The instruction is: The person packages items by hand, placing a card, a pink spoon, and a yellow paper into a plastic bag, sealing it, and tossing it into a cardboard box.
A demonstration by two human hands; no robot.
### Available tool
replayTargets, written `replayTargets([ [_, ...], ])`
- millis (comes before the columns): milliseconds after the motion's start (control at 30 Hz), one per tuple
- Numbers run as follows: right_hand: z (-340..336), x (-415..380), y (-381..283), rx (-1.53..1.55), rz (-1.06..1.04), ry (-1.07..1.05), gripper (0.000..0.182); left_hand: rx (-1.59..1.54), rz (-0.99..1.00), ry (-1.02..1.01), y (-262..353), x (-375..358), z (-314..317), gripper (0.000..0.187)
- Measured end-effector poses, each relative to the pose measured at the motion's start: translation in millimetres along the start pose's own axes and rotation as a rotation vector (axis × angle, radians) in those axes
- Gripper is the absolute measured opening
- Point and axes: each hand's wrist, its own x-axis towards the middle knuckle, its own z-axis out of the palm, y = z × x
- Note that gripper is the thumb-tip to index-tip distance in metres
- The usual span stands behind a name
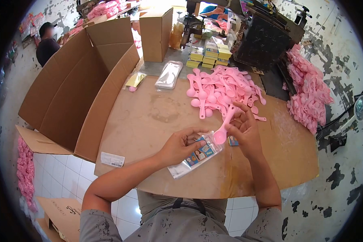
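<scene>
My left hand [184, 144] pinches a clear plastic bag [181, 169] that has a printed card [200, 155] inside it. Between the thumb and fingers of my right hand [244, 130] is a pink measuring spoon [226, 125], tilted with its bowl low at the bag's open end. Just behind my right hand lies a heap of pink spoons [218, 86]. Another small printed card [232, 140] shows on the table, partly covered by my right hand.
An open cardboard box [97, 109] stands on the left. Clear bags [168, 75] lie in a stack near a bagged spoon with a yellow card [136, 80]. Card stacks [209, 52] sit at the back, beside a black machine [258, 40]. A label [112, 159] lies at the table's left edge. A person [48, 44] is far left.
</scene>
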Motion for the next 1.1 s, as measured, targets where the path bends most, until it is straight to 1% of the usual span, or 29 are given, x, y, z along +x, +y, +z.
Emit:
replayTargets([
  [67,5,-3,-1,-0.037,-0.014,-0.061,0.069,0.008,0.0,-0.007,-1,1,1,0.038],
  [167,13,-8,3,-0.048,-0.031,-0.027,0.069,0.014,-0.027,-0.021,-9,3,-2,0.036],
  [267,21,-12,12,-0.049,-0.12,0.04,0.065,0.071,-0.093,0.007,-2,2,-3,0.034],
  [300,21,-15,18,-0.05,-0.135,0.025,0.064,0.1,-0.118,0.022,1,2,-3,0.034],
  [367,21,-17,32,-0.052,-0.167,-0.007,0.061,0.086,-0.032,0.024,-3,3,-5,0.034],
  [400,14,-14,36,-0.169,-0.234,-0.117,0.056,0.079,0.013,0.024,-4,4,-6,0.035],
  [433,5,-10,35,-0.286,-0.3,-0.228,0.051,0.073,0.003,0.013,-3,4,-7,0.034],
  [500,2,-7,31,-0.262,-0.269,-0.285,0.04,0.061,-0.02,-0.008,0,3,-9,0.034],
  [567,15,-9,2,0.014,-0.072,-0.174,0.028,0.014,-0.041,-0.032,-1,3,-10,0.034],
  [667,17,-6,-15,-0.493,-0.421,-0.402,0.015,0.002,-0.025,-0.121,-2,2,-11,0.034],
  [700,16,-6,-20,-0.515,-0.451,-0.446,0.015,0.01,-0.012,-0.16,0,1,-11,0.034],
  [767,16,-6,-33,-0.56,-0.513,-0.533,0.015,-0.088,0.044,-0.121,4,-2,-5,0.035],
  [800,18,-5,-49,-0.665,-0.577,-0.501,0.015,-0.138,0.07,-0.101,6,-4,-2,0.036],
  [867,24,-6,-85,-0.874,-0.703,-0.436,0.017,0.052,0.249,-0.01,1,-1,0,0.038],
  [900,25,-8,-91,-0.942,-0.72,-0.382,0.016,0.149,0.337,0.035,3,-1,1,0.039],
  [967,27,-12,-97,-1.075,-0.756,-0.268,0.016,0.347,0.46,-0.026,14,-6,-2,0.042],
  [1000,28,-13,-97,-1.098,-0.725,-0.274,0.015,0.443,0.522,-0.055,21,-9,-1,0.044],
  [1067,34,-15,-91,-1.14,-0.665,-0.278,0.014,0.456,0.499,-0.015,24,-15,9,0.043],
  [1100,36,-16,-88,-1.114,-0.668,-0.254,0.014,0.464,0.486,0.006,25,-17,13,0.043],
])
